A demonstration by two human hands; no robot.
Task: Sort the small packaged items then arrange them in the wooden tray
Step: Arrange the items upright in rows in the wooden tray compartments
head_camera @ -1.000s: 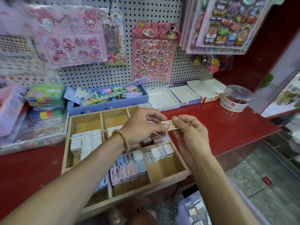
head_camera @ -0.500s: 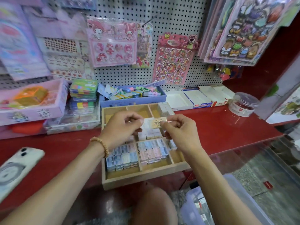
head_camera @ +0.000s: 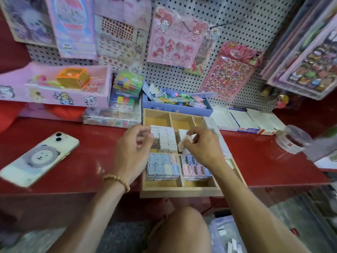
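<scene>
Centrally, a wooden tray with several compartments rests on the red counter, its near edge overhanging the counter's front. Left hand: fingers curled over the tray's left side, fingertips at the edge of a block of white packaged items standing in rows in a middle-left compartment; whether the fingers actually pinch one of these cannot be told because of blur. A beaded bracelet circles the left wrist. Right hand: thumb and fingers closed on a small pale packet, held above the tray's middle-right compartment, just beside the white block. Near-left compartment: blue and pale packaged items packed in rows. Near-right compartment: pink and blue packaged items, partly covered by the right wrist. The far compartments show bare wood. Beyond the tray stands a blue box filled with mixed pastel packets, touching or nearly touching the tray's far rim. To its right lie white cartons and a clear round jar near the counter's right end. At left, a phone in a bear-patterned case lies flat on the counter, well apart from the tray. A pink display box and a stack of coloured packs sit behind it. Sticker sheets hang on the pegboard.
</scene>
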